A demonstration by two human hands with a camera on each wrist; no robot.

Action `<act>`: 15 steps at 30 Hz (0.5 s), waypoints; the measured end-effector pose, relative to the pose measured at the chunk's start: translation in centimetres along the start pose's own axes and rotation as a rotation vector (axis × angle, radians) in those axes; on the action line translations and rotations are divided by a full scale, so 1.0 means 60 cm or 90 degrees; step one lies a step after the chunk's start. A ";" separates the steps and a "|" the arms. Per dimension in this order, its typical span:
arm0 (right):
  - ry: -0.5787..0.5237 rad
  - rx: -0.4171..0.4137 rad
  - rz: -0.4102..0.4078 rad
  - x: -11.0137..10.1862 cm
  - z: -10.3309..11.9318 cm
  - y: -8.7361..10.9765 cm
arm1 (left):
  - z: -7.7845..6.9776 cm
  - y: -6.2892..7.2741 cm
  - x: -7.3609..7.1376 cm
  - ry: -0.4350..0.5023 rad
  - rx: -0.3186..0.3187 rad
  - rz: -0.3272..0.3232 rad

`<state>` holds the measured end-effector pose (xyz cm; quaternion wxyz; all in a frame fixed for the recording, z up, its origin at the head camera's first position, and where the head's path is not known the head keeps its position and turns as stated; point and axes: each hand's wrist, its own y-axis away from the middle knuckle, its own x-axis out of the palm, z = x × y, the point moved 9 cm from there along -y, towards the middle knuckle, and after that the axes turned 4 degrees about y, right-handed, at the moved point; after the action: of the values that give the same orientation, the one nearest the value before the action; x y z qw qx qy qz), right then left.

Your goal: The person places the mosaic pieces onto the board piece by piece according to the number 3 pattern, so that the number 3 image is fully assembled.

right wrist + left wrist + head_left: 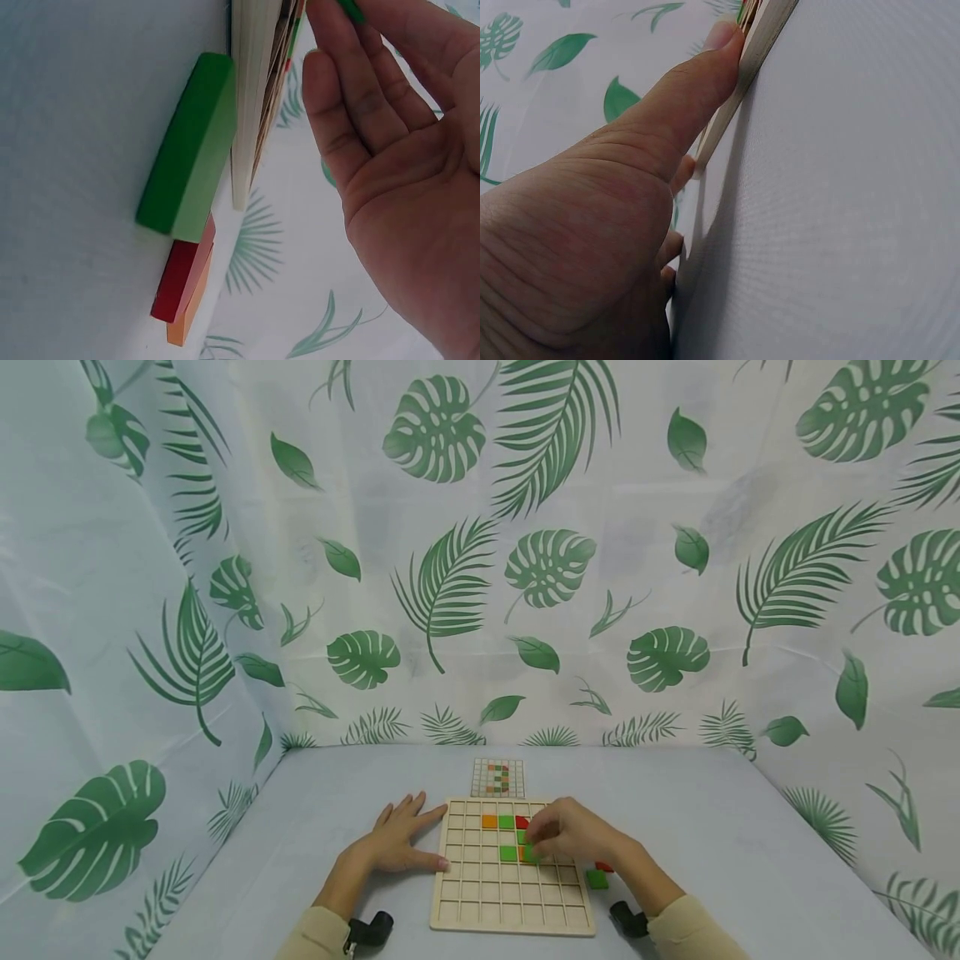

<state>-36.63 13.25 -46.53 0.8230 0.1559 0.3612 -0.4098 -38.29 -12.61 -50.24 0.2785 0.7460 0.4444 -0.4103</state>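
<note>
A wooden grid board point(487, 914) lies flat on the table, with orange point(489, 822), green point(507, 822) and red tiles in some of its squares. My left hand point(397, 843) rests at the board's left side, fingers spread, thumb and forefinger at its edge. In the left wrist view the thumb point(705, 71) presses against the wooden rim. Over the upper right squares, my right hand point(573, 833) pinches a green tile point(351, 9) between thumb and fingers. It hides part of the tiles beneath it.
Behind the board lies a small pattern card point(498, 778) with a coloured figure on a grid. Right of the board sit a loose green tile point(187, 150), a red tile point(178, 277) and an orange tile point(187, 315). A leaf-printed cloth point(450, 568) hangs around the table.
</note>
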 end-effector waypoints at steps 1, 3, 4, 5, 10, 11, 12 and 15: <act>-0.002 0.000 0.001 0.002 0.001 0.000 | 0.000 0.000 0.000 0.000 0.001 -0.001; -0.007 0.000 0.004 0.004 0.003 0.001 | 0.000 -0.001 0.001 -0.004 -0.001 0.000; -0.010 -0.001 0.005 0.005 0.003 0.001 | 0.001 -0.001 0.002 -0.006 -0.001 0.001; -0.014 -0.002 0.006 0.007 0.004 0.001 | 0.001 -0.002 0.002 -0.004 -0.001 -0.001; -0.027 -0.008 0.010 0.010 0.006 0.001 | 0.003 -0.002 0.002 0.012 -0.003 -0.002; -0.027 -0.008 0.010 0.010 0.007 0.001 | 0.002 -0.001 0.002 0.014 -0.004 -0.002; -0.027 -0.008 0.011 0.011 0.008 0.000 | 0.001 -0.001 0.001 0.013 -0.005 -0.002; -0.025 -0.009 0.014 0.013 0.008 0.000 | -0.002 0.001 0.000 0.008 -0.005 -0.001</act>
<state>-36.09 12.53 -46.76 0.8355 0.1458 0.3462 -0.4009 -38.19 -12.52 -50.19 0.2780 0.7473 0.4482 -0.4041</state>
